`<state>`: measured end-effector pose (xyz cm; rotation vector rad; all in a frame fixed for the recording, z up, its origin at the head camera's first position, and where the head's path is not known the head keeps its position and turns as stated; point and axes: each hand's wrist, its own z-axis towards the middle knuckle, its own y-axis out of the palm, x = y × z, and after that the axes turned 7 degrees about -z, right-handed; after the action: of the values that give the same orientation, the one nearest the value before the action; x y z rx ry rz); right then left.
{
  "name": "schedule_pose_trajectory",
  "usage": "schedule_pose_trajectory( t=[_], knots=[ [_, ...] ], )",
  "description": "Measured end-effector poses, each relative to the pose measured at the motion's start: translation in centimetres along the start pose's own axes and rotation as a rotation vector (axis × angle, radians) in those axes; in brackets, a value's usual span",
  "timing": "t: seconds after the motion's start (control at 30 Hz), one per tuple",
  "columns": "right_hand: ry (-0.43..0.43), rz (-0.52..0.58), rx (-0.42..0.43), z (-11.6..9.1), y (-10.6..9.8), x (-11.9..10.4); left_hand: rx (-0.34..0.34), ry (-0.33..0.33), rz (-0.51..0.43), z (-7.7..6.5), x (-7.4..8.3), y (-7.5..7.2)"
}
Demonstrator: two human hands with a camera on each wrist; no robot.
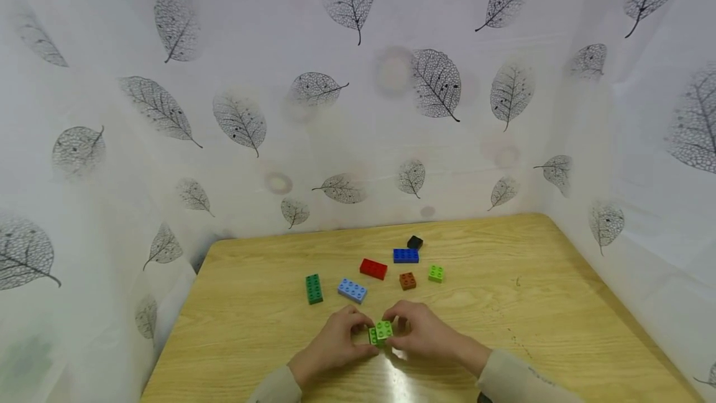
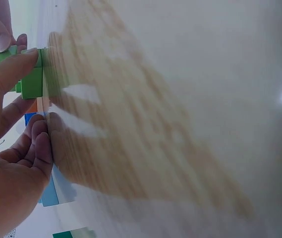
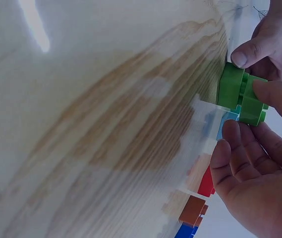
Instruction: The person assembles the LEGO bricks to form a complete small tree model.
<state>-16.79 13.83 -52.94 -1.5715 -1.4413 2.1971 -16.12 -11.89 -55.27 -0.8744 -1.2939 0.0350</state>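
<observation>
Both hands meet over two green toy bricks near the front of the wooden table. The lower green brick (image 3: 231, 85) rests on the tabletop, pinched by my left hand (image 1: 338, 342) from the left. My right hand (image 1: 422, 331) pinches a light green four-stud brick (image 1: 383, 329) between thumb and fingers. This upper brick lies over the lower one, offset to the right, with some lower studs showing at the left. In the right wrist view, my right thumb (image 3: 275, 94) presses the upper brick's side, while the left thumb (image 3: 246, 55) lies against the lower brick.
Beyond the hands on the table (image 1: 246, 322) lie a dark green brick (image 1: 314, 289), a light blue brick (image 1: 352, 290), a red brick (image 1: 373, 268), a brown brick (image 1: 408, 280), a blue brick (image 1: 406, 256), a black piece (image 1: 415, 242) and another light green brick (image 1: 436, 273). Leaf-patterned curtains surround the table.
</observation>
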Motion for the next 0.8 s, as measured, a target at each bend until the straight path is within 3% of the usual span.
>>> schedule_pose_trajectory(
  t=[0.5,0.8],
  knots=[
    [0.011,0.026,-0.032,0.43,0.61,-0.63,0.028,0.060,0.009,0.09,-0.16,0.10],
    [0.060,0.031,-0.041,0.49,0.97,-0.57,0.031,0.050,0.020,0.00,-0.16,0.26]
  ],
)
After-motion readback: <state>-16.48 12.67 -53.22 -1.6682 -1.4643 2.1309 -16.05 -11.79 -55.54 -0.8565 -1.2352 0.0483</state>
